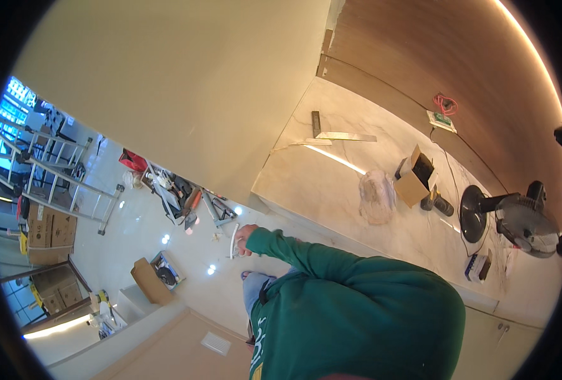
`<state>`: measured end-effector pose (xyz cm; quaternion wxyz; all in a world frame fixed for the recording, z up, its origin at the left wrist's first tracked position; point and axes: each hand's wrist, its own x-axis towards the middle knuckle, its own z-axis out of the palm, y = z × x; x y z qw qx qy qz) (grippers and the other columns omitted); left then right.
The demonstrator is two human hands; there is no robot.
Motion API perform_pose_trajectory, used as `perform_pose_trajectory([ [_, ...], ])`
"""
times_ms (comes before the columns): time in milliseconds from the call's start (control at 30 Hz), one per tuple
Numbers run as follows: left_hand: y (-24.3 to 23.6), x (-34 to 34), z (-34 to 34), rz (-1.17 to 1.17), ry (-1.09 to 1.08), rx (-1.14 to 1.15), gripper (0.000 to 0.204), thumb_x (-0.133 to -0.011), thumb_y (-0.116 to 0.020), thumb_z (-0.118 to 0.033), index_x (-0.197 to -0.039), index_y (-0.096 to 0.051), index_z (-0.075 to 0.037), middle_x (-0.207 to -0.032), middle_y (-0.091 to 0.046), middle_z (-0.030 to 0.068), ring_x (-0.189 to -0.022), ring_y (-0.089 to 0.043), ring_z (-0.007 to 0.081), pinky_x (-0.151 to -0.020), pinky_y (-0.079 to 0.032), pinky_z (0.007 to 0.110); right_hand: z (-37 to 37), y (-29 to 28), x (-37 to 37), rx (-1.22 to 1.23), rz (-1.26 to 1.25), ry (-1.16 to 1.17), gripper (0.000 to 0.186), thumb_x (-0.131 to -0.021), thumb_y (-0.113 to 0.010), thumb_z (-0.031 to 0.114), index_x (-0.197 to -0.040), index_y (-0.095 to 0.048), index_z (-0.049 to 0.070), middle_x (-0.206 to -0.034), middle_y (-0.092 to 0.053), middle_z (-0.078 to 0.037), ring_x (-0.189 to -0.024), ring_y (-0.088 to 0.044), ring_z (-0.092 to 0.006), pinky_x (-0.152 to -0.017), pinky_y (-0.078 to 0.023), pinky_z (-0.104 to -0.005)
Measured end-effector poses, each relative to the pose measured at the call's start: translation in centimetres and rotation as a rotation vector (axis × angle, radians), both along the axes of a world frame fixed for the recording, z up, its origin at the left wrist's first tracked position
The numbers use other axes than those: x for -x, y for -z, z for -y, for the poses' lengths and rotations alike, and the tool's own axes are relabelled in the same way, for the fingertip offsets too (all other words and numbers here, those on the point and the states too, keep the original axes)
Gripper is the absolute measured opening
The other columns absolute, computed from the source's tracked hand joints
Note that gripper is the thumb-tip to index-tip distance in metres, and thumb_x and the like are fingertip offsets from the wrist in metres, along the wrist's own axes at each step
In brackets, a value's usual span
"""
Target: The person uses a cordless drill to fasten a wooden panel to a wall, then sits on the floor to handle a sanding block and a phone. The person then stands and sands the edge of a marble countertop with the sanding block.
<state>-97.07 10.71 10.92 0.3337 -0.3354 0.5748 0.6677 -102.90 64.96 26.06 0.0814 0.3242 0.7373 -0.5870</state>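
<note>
My right hand (pixel 245 240), at the end of a green sleeve reaching toward the center left, is closed on a thin, slightly curved white strip (pixel 233 243) held over the glossy floor. My left hand is not in view. Beside that arm runs the front edge of a marble-look counter (pixel 300 187). On it lie a metal square (pixel 344 135), a clear plastic bag (pixel 376 193), an open cardboard box (pixel 415 179), a cordless power tool (pixel 438 204) and a small box (pixel 477 268).
A black fan (pixel 524 225) and pink cord (pixel 445 103) sit along the wall. Leftward stand a folded ladder (pixel 72 185), cartons (pixel 46 234), a pile of tools and bags (pixel 173 196), and an open box (pixel 151 278) on the floor. A large pale panel (pixel 167 95) fills the upper left.
</note>
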Motion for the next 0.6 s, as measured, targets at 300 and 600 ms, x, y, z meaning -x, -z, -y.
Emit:
perform_pose_trajectory([
  [300, 1.4, 9.8, 5.4, 0.093, -0.040, -0.012, 0.016, -0.098, -0.056, -0.035, -0.096, -0.052, -0.020, -0.074, -0.054, -0.0017, -0.051, -0.047, 0.0137, -0.043, -0.038, 0.028, -0.9, 0.6, 1.8, -0.447, 0.139, 0.372, 0.066, -0.087, -0.065, 0.016, -0.144, -0.039, -0.004, -0.090, -0.074, -0.019, -0.079, -0.073, -0.0325, -0.069, -0.058, -0.0453],
  [600, -6.1, 29.2, 3.8, -0.080, 0.078, -0.053, 0.019, -0.096, -0.063, -0.040, -0.091, -0.054, -0.023, -0.069, -0.052, -0.0048, -0.045, -0.044, 0.0112, -0.039, -0.034, 0.025, 22.2, 8.3, 9.9, -0.141, -0.111, -0.230, 0.030, -0.097, -0.066, 0.033, -0.105, -0.070, 0.005, -0.094, -0.076, -0.013, -0.087, -0.074, -0.0196, -0.067, -0.058, -0.0360],
])
